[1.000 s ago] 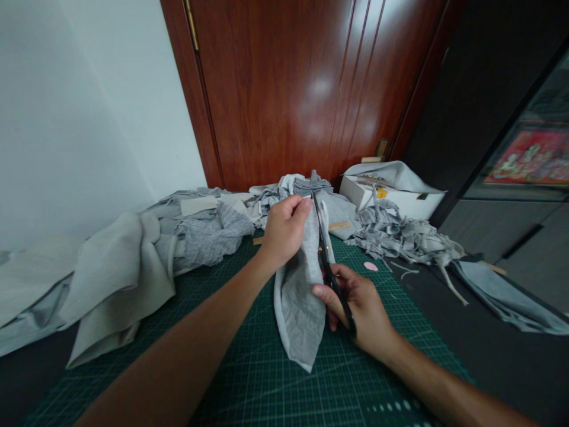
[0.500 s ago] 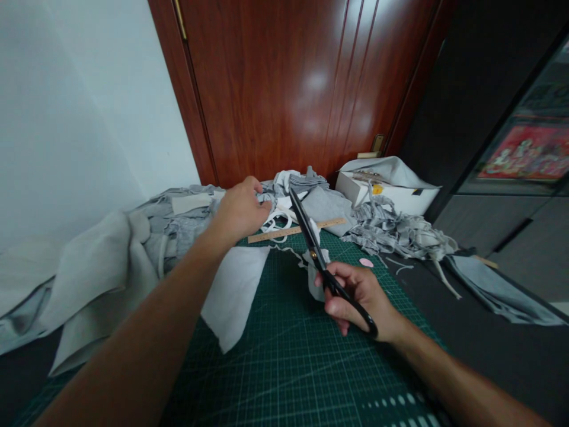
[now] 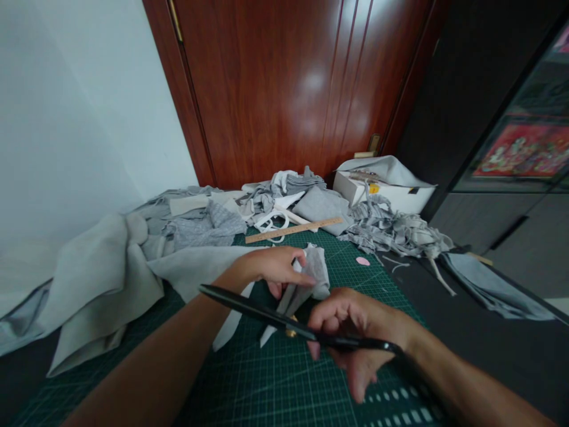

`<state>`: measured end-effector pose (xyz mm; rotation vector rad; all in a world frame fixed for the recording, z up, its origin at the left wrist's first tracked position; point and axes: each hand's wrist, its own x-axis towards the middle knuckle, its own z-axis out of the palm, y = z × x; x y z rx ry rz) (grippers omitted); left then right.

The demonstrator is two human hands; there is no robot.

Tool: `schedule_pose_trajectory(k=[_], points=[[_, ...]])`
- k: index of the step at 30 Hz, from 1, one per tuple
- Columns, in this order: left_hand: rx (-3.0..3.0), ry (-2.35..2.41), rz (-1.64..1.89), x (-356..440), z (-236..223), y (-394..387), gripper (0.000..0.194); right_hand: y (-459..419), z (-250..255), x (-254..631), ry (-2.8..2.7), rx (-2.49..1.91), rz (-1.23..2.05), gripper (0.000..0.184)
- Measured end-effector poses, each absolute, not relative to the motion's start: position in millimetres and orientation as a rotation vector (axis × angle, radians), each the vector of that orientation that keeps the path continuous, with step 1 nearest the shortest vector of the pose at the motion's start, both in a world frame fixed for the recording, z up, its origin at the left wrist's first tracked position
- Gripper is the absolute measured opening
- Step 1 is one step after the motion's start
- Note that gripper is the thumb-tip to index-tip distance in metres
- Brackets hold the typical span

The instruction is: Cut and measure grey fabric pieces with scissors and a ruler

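Note:
My right hand [image 3: 360,332] is closed round the handles of black scissors [image 3: 249,307]; their blades point left, over the cutting mat, in front of my left forearm. My left hand [image 3: 280,270] has its fingers bent onto a small piece of light grey fabric [image 3: 316,270], which is folded and partly lifted off the mat. Some of the fingertips are hidden behind this fabric. Left of that hand lies a larger piece of pale fabric [image 3: 186,270], partly covered by my forearm. All this is above the green cutting mat [image 3: 284,385].
A wooden ruler [image 3: 293,230] crosses the mat's far part, beside white looped strips [image 3: 278,222]. Grey fabric heaps [image 3: 200,225] line the left and back. Tangled strips [image 3: 395,228] lie before a white box [image 3: 386,193] at right. A pink disc [image 3: 363,261] rests nearby.
My left hand has come back from the far fabric heap to the small grey piece. The scissors have swung from pointing away to pointing left. The pale fabric at left now reaches further left.

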<state>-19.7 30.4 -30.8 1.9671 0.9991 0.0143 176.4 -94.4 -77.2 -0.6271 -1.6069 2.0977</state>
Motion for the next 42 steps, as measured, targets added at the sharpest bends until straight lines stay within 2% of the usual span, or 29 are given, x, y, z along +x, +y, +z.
schedule_pose_trajectory(k=[4, 9, 12, 16, 20, 23, 29, 38, 42], points=[[1.964, 1.039, 0.33, -16.2, -48.3, 28.0, 0.052, -89.1, -70.1, 186.5, -1.567, -0.591, 1.858, 0.059], [1.719, 1.097, 0.651, -22.9, -63.5, 23.9, 0.08, -75.1, -63.5, 193.5, -1.32, -0.97, 1.173, 0.055], [1.494, 1.093, 0.824, -25.9, -64.4, 22.0, 0.078, -66.3, -68.9, 191.9, -1.166, -1.113, 0.999, 0.055], [1.293, 1.013, 0.962, -29.1, -60.3, 22.2, 0.07, -59.8, -77.1, 191.6, -1.077, -1.205, 0.916, 0.057], [1.249, 1.079, 1.012, -32.4, -65.0, 25.1, 0.043, -59.2, -78.7, 190.6, -1.065, -1.246, 0.905, 0.059], [1.295, 1.125, 1.007, -33.0, -70.3, 26.0, 0.031, -60.1, -77.2, 187.6, -1.068, -1.259, 0.905, 0.06], [1.229, 0.975, 1.028, -29.1, -57.7, 19.2, 0.001, -59.3, -77.7, 186.6, -1.06, -1.279, 0.893, 0.062], [0.815, 0.603, 0.938, -23.2, -31.4, 1.6, 0.031, -61.8, -76.7, 183.7, -1.049, -1.285, 0.878, 0.061], [0.718, 0.469, 0.936, -20.1, -25.9, -6.6, 0.033, -62.1, -79.9, 181.5, -1.042, -1.293, 0.934, 0.06]])
